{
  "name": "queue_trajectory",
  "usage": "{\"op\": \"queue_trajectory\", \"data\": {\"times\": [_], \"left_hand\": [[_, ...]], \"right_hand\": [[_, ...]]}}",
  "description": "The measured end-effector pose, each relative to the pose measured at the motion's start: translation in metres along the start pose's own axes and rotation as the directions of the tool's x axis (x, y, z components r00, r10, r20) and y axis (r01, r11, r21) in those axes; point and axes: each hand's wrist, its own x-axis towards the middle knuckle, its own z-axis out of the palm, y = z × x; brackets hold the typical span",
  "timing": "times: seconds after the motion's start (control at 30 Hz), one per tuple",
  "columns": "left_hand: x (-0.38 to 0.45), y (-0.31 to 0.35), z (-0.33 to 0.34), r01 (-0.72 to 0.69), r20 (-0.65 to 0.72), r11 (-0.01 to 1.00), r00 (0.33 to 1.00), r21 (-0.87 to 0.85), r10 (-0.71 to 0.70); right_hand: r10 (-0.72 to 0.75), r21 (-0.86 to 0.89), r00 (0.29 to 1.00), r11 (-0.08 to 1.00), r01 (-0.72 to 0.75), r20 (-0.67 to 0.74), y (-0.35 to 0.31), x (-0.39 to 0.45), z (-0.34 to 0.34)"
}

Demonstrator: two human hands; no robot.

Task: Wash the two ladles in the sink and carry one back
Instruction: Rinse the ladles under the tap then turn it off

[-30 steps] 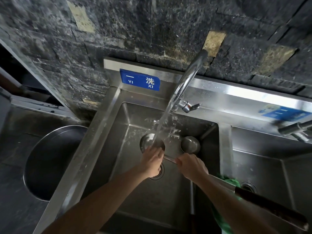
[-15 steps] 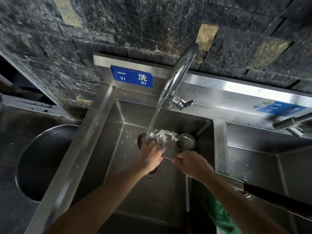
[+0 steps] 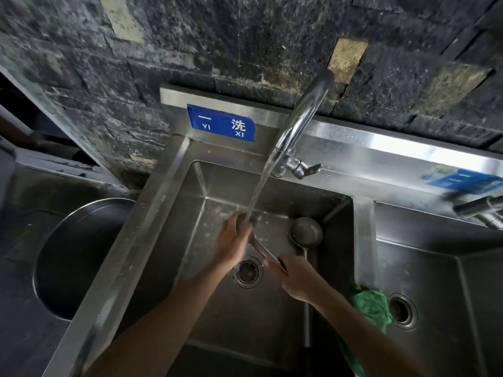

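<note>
Water runs from the curved tap [image 3: 302,123] into the left sink basin [image 3: 190,232]. My left hand [image 3: 231,243] covers the bowl of one steel ladle [image 3: 258,246] right under the stream, fingers curled over it. My right hand [image 3: 294,273] grips that ladle's handle just right of the drain [image 3: 247,272]. The bowl is mostly hidden by my left hand. A second ladle [image 3: 306,231] lies in the basin's far right corner, bowl up, its thin handle running toward me under my right wrist.
A green cloth [image 3: 373,303] hangs over the divider between the basins. The right basin [image 3: 435,281] has its own drain and a second tap [image 3: 479,210]. A large round steel pot [image 3: 51,240] sits left of the sink. A dark stone wall rises behind.
The ladle's bowl was open under the stream a second ago; my left hand has now moved up over it. The camera has shifted slightly; the second ladle has not moved.
</note>
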Motion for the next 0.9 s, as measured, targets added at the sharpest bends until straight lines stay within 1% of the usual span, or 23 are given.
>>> {"op": "queue_trajectory", "data": {"times": [0.07, 0.1, 0.13, 0.17, 0.2, 0.23, 0.27, 0.33, 0.37, 0.4, 0.43, 0.5, 0.53, 0.57, 0.63, 0.67, 0.7, 0.73, 0.77, 0.8, 0.83, 0.87, 0.9], "left_hand": [[0.004, 0.02, 0.002, 0.068, -0.054, 0.989, 0.996, -0.132, -0.076], [0.014, 0.025, 0.001, 0.19, -0.042, 0.966, 0.979, -0.176, -0.2], [0.023, 0.027, 0.0, 0.316, -0.019, 0.931, 0.946, -0.183, -0.324], [0.033, 0.024, -0.003, 0.424, 0.008, 0.897, 0.904, -0.126, -0.427], [0.039, 0.025, -0.004, 0.472, -0.002, 0.88, 0.881, -0.049, -0.473], [0.038, 0.025, 0.0, 0.453, -0.033, 0.891, 0.891, 0.033, -0.452], [0.033, 0.028, 0.006, 0.381, -0.055, 0.918, 0.924, 0.106, -0.377], [0.012, 0.037, 0.017, 0.193, -0.191, 0.946, 0.971, 0.262, -0.146], [0.009, 0.033, 0.019, 0.157, -0.231, 0.938, 0.969, 0.309, -0.086], [0.014, 0.027, 0.017, 0.181, -0.25, 0.934, 0.963, 0.309, -0.104], [0.028, 0.01, 0.011, 0.29, -0.211, 0.936, 0.946, 0.2, -0.248], [0.048, -0.008, -0.003, 0.549, -0.166, 0.835, 0.827, 0.036, -0.537], [0.052, -0.013, -0.006, 0.589, -0.179, 0.808, 0.798, 0.03, -0.575], [0.047, -0.006, -0.002, 0.561, -0.195, 0.822, 0.821, 0.099, -0.537], [0.03, 0.009, 0.014, 0.385, -0.253, 0.868, 0.915, 0.315, -0.315], [0.021, 0.015, 0.021, 0.319, -0.288, 0.882, 0.931, 0.348, -0.224], [0.022, 0.007, 0.024, 0.305, -0.287, 0.886, 0.935, 0.349, -0.209], [0.026, 0.006, 0.021, 0.35, -0.257, 0.891, 0.925, 0.289, -0.28], [0.036, -0.002, 0.017, 0.43, -0.223, 0.889, 0.892, 0.154, -0.393], [0.043, 0.002, 0.01, 0.519, -0.207, 0.853, 0.831, -0.049, -0.517], [0.049, 0.005, 0.003, 0.577, -0.188, 0.771, 0.754, -0.269, -0.63], [0.05, 0.01, -0.001, 0.597, -0.169, 0.68, 0.686, -0.425, -0.708], [0.045, 0.016, -0.002, 0.59, -0.187, 0.628, 0.637, -0.507, -0.748]], "right_hand": [[-0.038, -0.082, 0.999, 0.996, 0.035, -0.031, -0.003, -0.004, 0.005], [-0.06, -0.123, 0.998, 0.991, 0.055, -0.035, -0.003, -0.008, 0.006], [-0.081, -0.157, 0.996, 0.985, 0.075, -0.033, -0.002, -0.013, 0.007], [-0.096, -0.183, 0.995, 0.979, 0.088, -0.031, 0.001, -0.017, 0.008], [-0.102, -0.201, 0.994, 0.975, 0.093, -0.031, 0.002, -0.02, 0.007], [-0.1, -0.211, 0.994, 0.973, 0.091, -0.036, 0.003, -0.021, 0.007], [-0.095, -0.21, 0.994, 0.974, 0.084, -0.046, 0.001, -0.019, 0.008], [-0.077, -0.193, 0.994, 0.979, 0.061, -0.074, -0.007, -0.011, 0.011], [-0.068, -0.186, 0.994, 0.981, 0.052, -0.081, -0.01, -0.008, 0.015], [-0.059, -0.189, 0.995, 0.981, 0.044, -0.076, -0.012, -0.008, 0.018], [-0.055, -0.196, 0.997, 0.98, 0.042, -0.061, -0.012, -0.009, 0.02], [-0.086, -0.224, 0.996, 0.972, 0.076, -0.037, -0.006, -0.015, 0.023], [-0.102, -0.235, 0.994, 0.968, 0.092, -0.031, -0.003, -0.016, 0.024], [-0.111, -0.237, 0.993, 0.966, 0.099, -0.036, -0.003, -0.014, 0.023], [-0.099, -0.213, 0.993, 0.973, 0.085, -0.058, -0.008, -0.006, 0.023], [-0.088, -0.196, 0.994, 0.978, 0.073, -0.07, -0.01, -0.003, 0.023], [-0.082, -0.191, 0.994, 0.979, 0.066, -0.078, -0.012, -0.002, 0.023], [-0.087, -0.198, 0.993, 0.978, 0.069, -0.081, -0.011, -0.003, 0.023], [-0.097, -0.214, 0.992, 0.974, 0.077, -0.084, -0.009, -0.006, 0.022], [-0.101, -0.228, 0.991, 0.97, 0.079, -0.089, -0.005, -0.01, 0.02], [-0.109, -0.239, 0.989, 0.967, 0.084, -0.095, -0.002, -0.014, 0.017], [-0.115, -0.24, 0.989, 0.967, 0.089, -0.097, 0.0, -0.015, 0.015], [-0.12, -0.238, 0.987, 0.967, 0.093, -0.103, 0.002, -0.014, 0.014]]}}
